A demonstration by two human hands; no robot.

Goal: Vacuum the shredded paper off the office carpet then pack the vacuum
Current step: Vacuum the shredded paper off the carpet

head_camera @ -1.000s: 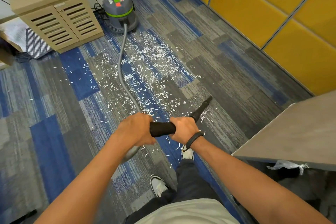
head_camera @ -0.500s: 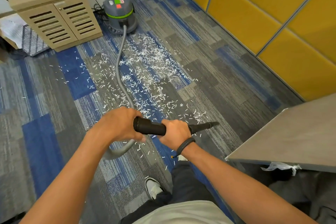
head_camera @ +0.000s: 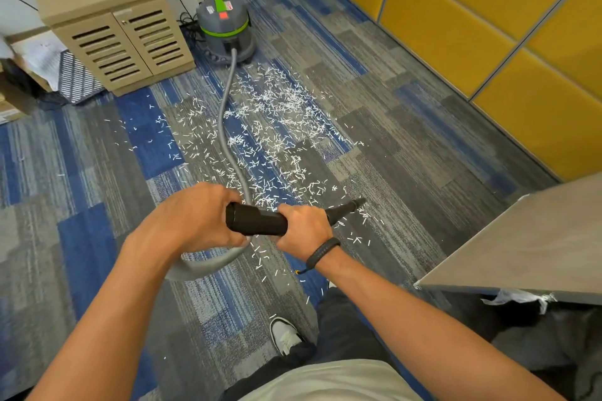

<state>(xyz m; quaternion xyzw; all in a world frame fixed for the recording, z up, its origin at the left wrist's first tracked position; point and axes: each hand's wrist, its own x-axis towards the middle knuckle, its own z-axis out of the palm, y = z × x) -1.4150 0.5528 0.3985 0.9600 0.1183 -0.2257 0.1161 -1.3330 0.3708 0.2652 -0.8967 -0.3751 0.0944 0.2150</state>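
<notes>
White shredded paper (head_camera: 270, 137) lies scattered over the blue and grey carpet in front of me. A grey canister vacuum (head_camera: 225, 31) with a green band stands at the far end, by the cabinet. Its grey hose (head_camera: 228, 127) snakes back across the shreds to a black wand (head_camera: 257, 221). My left hand (head_camera: 198, 218) grips the hose end of the wand. My right hand (head_camera: 304, 226) holds the wand further along. The tapered black nozzle tip (head_camera: 353, 205) points right, just above the carpet at the near edge of the shreds.
A beige louvred cabinet (head_camera: 120, 32) stands at the back left, with boxes and papers (head_camera: 42, 65) beside it. Yellow wall panels (head_camera: 488, 26) run along the right. A grey desk corner (head_camera: 534, 244) juts in at the right. My shoe (head_camera: 285, 334) is below my hands.
The nozzle has swung from pointing up-right to pointing right and lower toward the carpet. Both hands keep their grip and have shifted slightly left.
</notes>
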